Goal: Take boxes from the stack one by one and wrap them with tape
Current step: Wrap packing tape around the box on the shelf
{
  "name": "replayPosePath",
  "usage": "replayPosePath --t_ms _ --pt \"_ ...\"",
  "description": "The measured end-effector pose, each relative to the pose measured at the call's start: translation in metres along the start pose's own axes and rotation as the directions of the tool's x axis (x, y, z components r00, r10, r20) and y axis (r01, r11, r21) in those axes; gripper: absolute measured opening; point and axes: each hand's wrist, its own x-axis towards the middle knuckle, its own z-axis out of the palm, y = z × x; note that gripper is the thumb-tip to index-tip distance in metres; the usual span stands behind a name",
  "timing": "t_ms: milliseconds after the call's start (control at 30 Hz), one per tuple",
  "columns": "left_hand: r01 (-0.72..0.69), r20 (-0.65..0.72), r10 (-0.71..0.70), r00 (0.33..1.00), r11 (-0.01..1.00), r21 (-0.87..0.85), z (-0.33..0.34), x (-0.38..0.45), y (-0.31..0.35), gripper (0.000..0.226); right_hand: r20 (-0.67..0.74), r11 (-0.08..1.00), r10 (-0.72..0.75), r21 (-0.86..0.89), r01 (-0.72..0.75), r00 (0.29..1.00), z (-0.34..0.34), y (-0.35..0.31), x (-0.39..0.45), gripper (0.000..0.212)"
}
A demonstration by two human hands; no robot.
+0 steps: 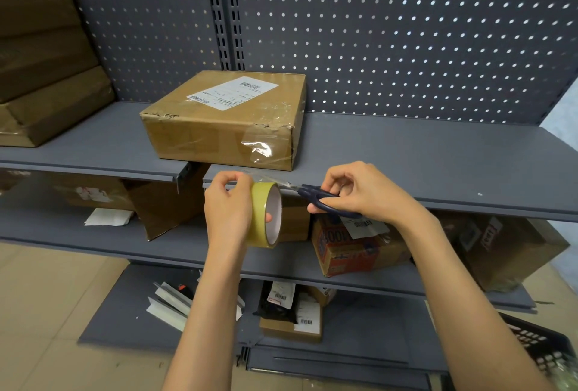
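A brown cardboard box (225,121) with a white shipping label and shiny clear tape on its front right corner sits on the grey shelf (406,159). Just below the shelf's front edge, my left hand (230,206) holds a yellowish roll of tape (266,215), with a finger inside its core and thumb and fingers pinching the pulled-out clear strip. My right hand (362,193) grips dark blue scissors (316,195), whose blades point left at the taut strip running from the roll to the box. A stack of brown boxes (47,78) stands at the far left.
A perforated grey back panel (406,31) rises behind the shelf. The lower shelves hold several boxes, among them an orange printed carton (347,250), loose papers and small packets. A black plastic crate (538,350) sits at the lower right on the tiled floor.
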Motion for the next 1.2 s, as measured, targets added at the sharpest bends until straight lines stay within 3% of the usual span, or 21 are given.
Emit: replayPosePath --t_ms 233,333,400,533,667,767,833,1033,1200 --pt "-0.081 -0.068 0.076 0.995 0.994 -0.077 -0.012 0.001 0.009 0.007 -0.121 0.984 -0.107 0.128 0.123 0.987 0.01 -0.016 -0.004 0.029" --pt "-0.114 -0.068 0.107 0.992 0.988 -0.108 -0.016 -0.001 0.015 0.007 -0.292 0.949 -0.118 0.249 0.194 0.949 0.014 -0.028 -0.005 0.027" --pt "-0.128 -0.053 0.123 0.991 0.985 -0.113 -0.016 -0.005 0.017 0.007 -0.452 0.924 -0.051 0.318 0.214 0.89 0.014 -0.031 -0.002 0.025" --pt "-0.146 -0.012 0.146 0.989 0.986 -0.076 -0.015 -0.008 0.017 0.01 -0.654 0.96 0.083 0.256 0.116 0.752 0.008 -0.021 0.004 0.018" --pt "-0.185 0.009 0.185 0.983 0.982 -0.031 -0.012 -0.01 0.018 0.01 -0.714 0.992 0.124 0.086 -0.089 0.689 0.003 -0.002 0.005 0.011" --pt "-0.209 0.021 0.209 0.978 0.978 -0.012 -0.009 -0.012 0.018 0.011 -0.669 0.922 0.104 -0.213 -0.323 0.736 0.003 0.006 0.008 0.019" --pt "-0.22 0.033 0.22 0.975 0.975 -0.009 -0.008 -0.013 0.018 0.007 -0.631 0.859 0.122 -0.319 -0.4 0.766 0.003 0.007 0.009 0.022" --pt "-0.208 0.031 0.209 0.977 0.978 -0.009 -0.006 -0.014 0.018 0.003 -0.574 0.794 0.15 -0.416 -0.444 0.805 0.008 0.014 0.018 0.018" --pt "-0.19 0.05 0.191 0.98 0.981 -0.03 -0.006 -0.018 0.019 0.01 -0.536 0.814 0.138 -0.418 -0.404 0.833 0.012 0.021 0.016 0.021"
